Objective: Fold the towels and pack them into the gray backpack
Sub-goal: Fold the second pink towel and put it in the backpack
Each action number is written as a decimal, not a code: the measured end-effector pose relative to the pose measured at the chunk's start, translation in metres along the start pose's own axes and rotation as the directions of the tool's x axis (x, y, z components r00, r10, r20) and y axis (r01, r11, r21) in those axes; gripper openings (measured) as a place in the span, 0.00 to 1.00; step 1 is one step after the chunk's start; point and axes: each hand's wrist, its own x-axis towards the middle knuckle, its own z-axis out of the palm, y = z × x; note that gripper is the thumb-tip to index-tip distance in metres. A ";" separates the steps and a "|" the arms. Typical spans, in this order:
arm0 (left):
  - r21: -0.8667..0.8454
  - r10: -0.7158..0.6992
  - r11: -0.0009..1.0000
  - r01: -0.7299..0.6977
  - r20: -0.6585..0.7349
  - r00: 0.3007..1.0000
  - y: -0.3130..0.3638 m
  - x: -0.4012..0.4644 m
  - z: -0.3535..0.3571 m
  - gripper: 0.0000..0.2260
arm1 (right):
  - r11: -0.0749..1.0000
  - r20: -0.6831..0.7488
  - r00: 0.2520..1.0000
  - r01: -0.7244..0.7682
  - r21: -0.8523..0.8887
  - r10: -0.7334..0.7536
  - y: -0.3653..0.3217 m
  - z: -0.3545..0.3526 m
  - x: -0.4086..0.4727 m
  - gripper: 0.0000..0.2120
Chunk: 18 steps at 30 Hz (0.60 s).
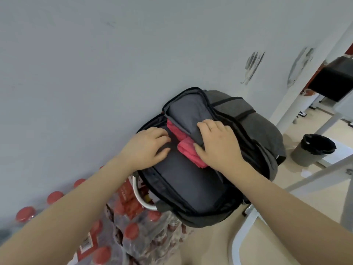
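The gray backpack (254, 119) stands against the wall with its main compartment unzipped and spread wide. A folded pink-red towel (186, 145) sits in the opening, partly tucked under a gray inner flap. My right hand (215, 144) grips the edge of that inner flap, thumb resting against the towel. My left hand (148, 148) lies on the dark lining at the left rim of the opening, fingers curled and pressing the fabric. The lower part of the towel is hidden inside the bag.
Shrink-wrapped water bottles with red caps (131, 230) are stacked at the lower left. A white metal frame (140, 197) passes under the backpack. A bin with a black liner (315, 150) and white table legs (305, 96) stand to the right.
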 end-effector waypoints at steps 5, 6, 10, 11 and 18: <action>-0.066 -0.225 0.972 0.226 0.022 0.974 0.009 -0.015 -0.013 0.27 | 0.997 0.082 0.997 0.006 -0.081 0.001 -0.022 0.013 -0.014 0.19; -0.067 -0.253 0.965 0.252 -0.005 0.968 0.012 -0.018 -0.014 0.28 | 0.998 0.048 0.999 0.006 -0.070 -0.003 -0.023 0.010 -0.012 0.18; -0.105 -0.409 0.910 0.400 -0.077 0.909 0.015 -0.039 -0.025 0.29 | 0.990 -0.094 0.987 0.138 0.040 -0.133 -0.038 -0.017 0.008 0.17; -0.130 -0.465 0.882 0.453 -0.091 0.881 0.016 -0.048 -0.028 0.28 | 0.972 -0.093 0.977 0.202 0.117 -0.191 -0.046 -0.023 0.014 0.17; -0.120 -0.762 0.648 0.752 -0.107 0.639 0.047 -0.152 -0.040 0.20 | 0.764 0.148 0.869 0.320 0.561 -0.472 -0.114 -0.013 0.009 0.10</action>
